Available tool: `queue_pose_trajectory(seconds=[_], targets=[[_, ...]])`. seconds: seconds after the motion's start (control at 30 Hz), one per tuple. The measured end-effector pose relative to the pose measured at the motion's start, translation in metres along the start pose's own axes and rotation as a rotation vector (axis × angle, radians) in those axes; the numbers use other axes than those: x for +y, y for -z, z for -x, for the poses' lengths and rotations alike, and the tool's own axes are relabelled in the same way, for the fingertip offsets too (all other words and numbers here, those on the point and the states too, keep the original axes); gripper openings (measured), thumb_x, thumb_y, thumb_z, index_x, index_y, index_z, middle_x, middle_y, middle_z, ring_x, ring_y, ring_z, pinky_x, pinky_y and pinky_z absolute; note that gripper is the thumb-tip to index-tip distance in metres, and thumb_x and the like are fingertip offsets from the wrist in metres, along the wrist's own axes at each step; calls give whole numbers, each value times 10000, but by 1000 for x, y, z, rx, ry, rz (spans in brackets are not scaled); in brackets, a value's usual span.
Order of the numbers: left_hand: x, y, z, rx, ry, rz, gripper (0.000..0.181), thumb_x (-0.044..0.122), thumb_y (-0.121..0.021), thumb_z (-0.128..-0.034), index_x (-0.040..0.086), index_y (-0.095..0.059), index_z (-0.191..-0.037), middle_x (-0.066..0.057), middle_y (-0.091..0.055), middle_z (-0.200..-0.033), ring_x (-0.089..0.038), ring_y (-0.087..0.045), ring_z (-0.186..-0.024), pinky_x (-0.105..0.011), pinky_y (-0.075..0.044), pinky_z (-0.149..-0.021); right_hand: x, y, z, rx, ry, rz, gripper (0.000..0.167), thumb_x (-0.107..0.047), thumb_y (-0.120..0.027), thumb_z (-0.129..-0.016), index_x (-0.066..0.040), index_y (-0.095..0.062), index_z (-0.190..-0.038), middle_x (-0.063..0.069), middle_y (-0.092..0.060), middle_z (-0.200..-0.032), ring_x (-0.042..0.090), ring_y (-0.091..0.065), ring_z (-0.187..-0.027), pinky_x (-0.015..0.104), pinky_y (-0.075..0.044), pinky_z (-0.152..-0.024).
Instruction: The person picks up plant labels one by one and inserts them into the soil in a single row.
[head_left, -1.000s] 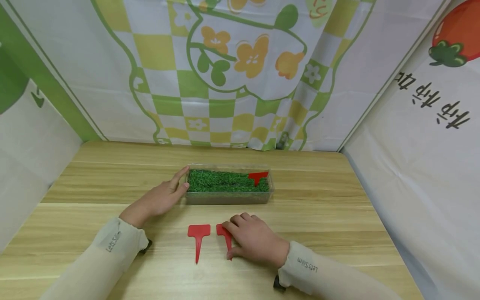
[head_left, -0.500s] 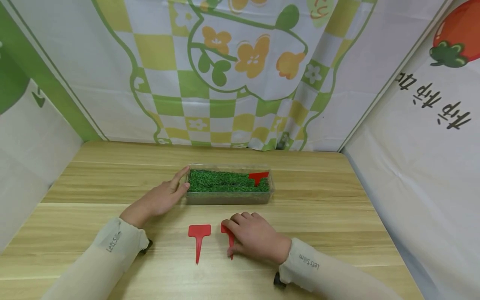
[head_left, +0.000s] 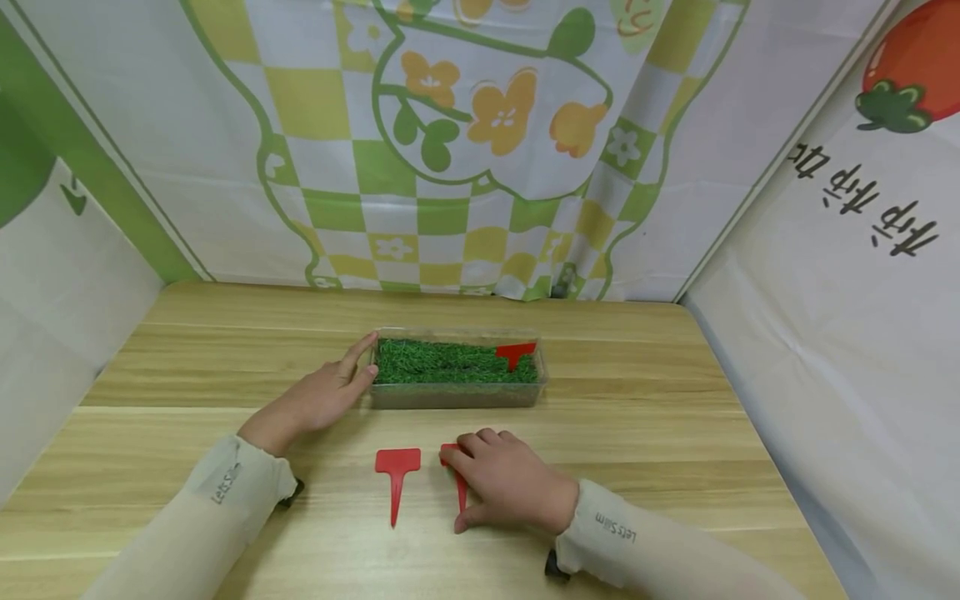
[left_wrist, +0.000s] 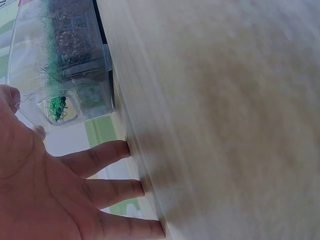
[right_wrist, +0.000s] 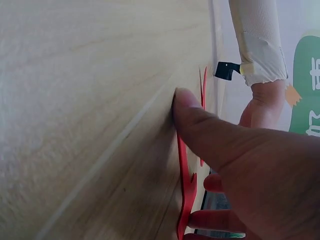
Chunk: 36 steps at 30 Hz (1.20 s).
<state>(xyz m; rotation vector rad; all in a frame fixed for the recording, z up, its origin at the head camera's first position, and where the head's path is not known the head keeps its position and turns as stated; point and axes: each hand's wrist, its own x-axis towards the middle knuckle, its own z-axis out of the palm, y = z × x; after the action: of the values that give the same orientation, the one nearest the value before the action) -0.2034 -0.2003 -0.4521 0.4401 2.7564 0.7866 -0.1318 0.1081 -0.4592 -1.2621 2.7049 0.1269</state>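
Note:
A clear plastic box (head_left: pixel 457 397) with green artificial grass (head_left: pixel 427 360) stands on the table; a red T-shaped plant label (head_left: pixel 513 354) sticks up at its right end. My left hand (head_left: pixel 322 396) touches the box's left end with thumb and index finger, the other fingers straight against the tabletop in the left wrist view. My right hand (head_left: pixel 513 479) lies over a second red plant label (head_left: pixel 461 492), its fingertips touching the wide head and its thumb resting by the pointed end. That label lies flat, partly covered. A third red plant label (head_left: pixel 397 475) lies to its left.
The wooden table (head_left: pixel 637 400) carries everything. Behind it hangs a checked, flowered curtain (head_left: pixel 465 217), and white printed sheets (head_left: pixel 840 333) close off the sides.
My right hand has slid its plant label slightly right, away from the neighbouring label, and the thumb has shifted off the stake. My left hand stays at the box.

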Motion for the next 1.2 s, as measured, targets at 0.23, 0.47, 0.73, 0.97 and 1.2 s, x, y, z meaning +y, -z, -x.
queue_pose_trajectory(seconds=[0.23,0.47,0.73,0.97,1.2], targets=[[0,0,-1,-2,2,0,638,535,-193,-1079,326,83,-1615,-297,-427,-1496,-625,-325,-1356,-769,-279,-1053,-2,1,-3,26,-37,-60,908,-743,-735,-711,-241,-515,-1435,-22,-574,-1316,183,-537,-1167,388,-485,-998],[-1,0,-1,-4,6,4,642,541,-199,-1077,327,77,-1616,-297,-411,-1509,-615,-322,-1365,-766,-283,-1053,-2,5,-10,36,-50,-91,931,-706,-830,-614,-251,-566,-1383,-39,-541,-1118,119,-457,-927,305,-454,-825],[-2,-1,-2,0,14,0,636,543,-205,-1076,345,72,-1614,-292,-416,-1508,-608,-337,-1363,-765,-294,-1048,-1,7,-15,-15,-111,-118,1084,-703,-862,-564,-201,-499,-1454,-25,-503,-1078,126,-415,-923,304,-426,-834],[-3,-1,-3,0,9,-2,638,539,-197,-1077,333,79,-1614,-275,-423,-1512,-610,-327,-1367,-773,-284,-1046,-1,7,-17,-35,-144,-97,1131,-739,-847,-550,-129,-511,-1441,7,-532,-1147,154,-459,-980,326,-452,-880],[0,0,-1,0,2,5,636,521,-209,-1083,318,67,-1618,-297,-432,-1494,-621,-328,-1358,-769,-288,-1047,-1,7,-15,30,-139,-85,1065,-722,-863,-540,-141,-539,-1372,-11,-521,-1093,149,-462,-950,337,-466,-872]])
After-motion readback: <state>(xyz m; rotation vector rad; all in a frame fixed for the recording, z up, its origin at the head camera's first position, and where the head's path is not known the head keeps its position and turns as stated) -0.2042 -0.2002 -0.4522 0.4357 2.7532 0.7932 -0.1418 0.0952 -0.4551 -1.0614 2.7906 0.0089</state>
